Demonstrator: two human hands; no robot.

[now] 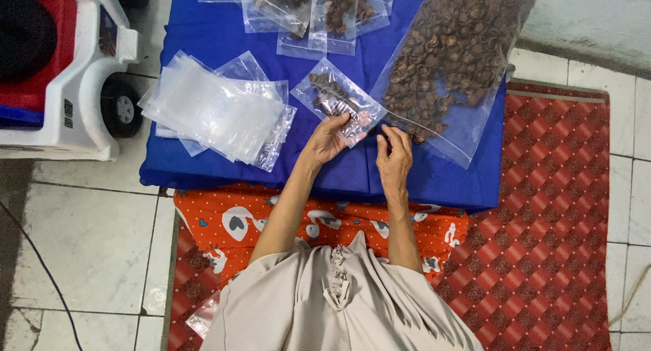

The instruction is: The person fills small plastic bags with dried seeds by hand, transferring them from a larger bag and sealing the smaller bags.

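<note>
Two hands at small bag [337, 99] on blue cloth [217, 168]. Left hand [328, 141] pinches bag's mouth edge, steadying it, likely for filling. Right hand [393, 154] curled beside big nut bag [447, 59]; whether it grips nuts, cannot tell. Empty bags [217, 110] stacked left, within reach.

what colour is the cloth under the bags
Plain bright blue cloth, seen in the head view.

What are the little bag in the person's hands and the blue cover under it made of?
The small bag looks like thin clear plastic film: glossy, and its brown contents show through. The blue cover looks like woven cloth: matte, softly draped at the edges. The left hand holds the bag.
</note>
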